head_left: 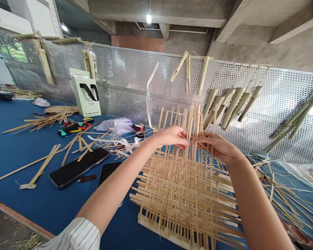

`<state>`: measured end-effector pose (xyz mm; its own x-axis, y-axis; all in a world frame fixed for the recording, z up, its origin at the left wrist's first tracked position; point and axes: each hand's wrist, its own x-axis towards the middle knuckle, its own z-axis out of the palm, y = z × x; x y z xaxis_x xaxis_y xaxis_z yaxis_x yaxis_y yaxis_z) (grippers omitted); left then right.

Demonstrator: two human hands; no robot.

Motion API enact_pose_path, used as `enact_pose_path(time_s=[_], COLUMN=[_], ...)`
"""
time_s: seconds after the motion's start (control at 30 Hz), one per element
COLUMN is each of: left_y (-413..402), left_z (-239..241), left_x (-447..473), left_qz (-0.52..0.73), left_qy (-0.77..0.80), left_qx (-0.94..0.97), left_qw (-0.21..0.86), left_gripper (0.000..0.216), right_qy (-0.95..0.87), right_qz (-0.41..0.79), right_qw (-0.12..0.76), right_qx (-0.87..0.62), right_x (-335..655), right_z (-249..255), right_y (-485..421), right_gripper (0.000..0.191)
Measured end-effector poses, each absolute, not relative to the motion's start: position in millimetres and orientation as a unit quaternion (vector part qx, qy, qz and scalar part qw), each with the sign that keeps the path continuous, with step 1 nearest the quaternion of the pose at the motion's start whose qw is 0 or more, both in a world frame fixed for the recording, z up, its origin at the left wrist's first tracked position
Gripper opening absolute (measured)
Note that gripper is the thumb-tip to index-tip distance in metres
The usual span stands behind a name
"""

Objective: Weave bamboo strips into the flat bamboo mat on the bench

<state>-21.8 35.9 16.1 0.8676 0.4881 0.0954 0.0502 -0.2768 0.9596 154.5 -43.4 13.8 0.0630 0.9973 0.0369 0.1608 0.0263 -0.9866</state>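
Observation:
A partly woven bamboo mat (181, 187) lies on the blue table, its loose strip ends fanning out on all sides. At its far edge, several upright bamboo strips (195, 119) rise between my two hands. My left hand (175, 136) has its fingers curled closed around some of these strips, with the thumb pointing right. My right hand (219, 146) pinches strips from the other side, its thumb and index finger close to my left fingertips. Some of the right fingers are hidden behind the strips. Both forearms reach over the mat's sides.
Left of the mat lie a phone (79, 166), loose bamboo strips (45, 163), pliers (70, 128) and a plastic bag (116, 125). A pale box (85, 93) stands at the perforated metal panel (125, 76), where bamboo tubes (232, 107) hang. Thin scraps (284, 194) are heaped at right.

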Motion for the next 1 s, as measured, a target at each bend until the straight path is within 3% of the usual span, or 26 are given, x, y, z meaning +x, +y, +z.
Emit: enact_pose_path(time_s=[1.0], left_y=[34.4], left_z=[11.9], left_x=[-16.5], left_qz=[0.204], left_qy=[0.198], left_qx=[0.772], left_qw=[0.568], left_gripper=[0.013], right_qy=[-0.518], right_qz=[0.427], right_qw=[0.483], right_qx=[-0.562], right_x=[149.7], right_z=[15.8], right_y=[-43.3], right_gripper=[0.017])
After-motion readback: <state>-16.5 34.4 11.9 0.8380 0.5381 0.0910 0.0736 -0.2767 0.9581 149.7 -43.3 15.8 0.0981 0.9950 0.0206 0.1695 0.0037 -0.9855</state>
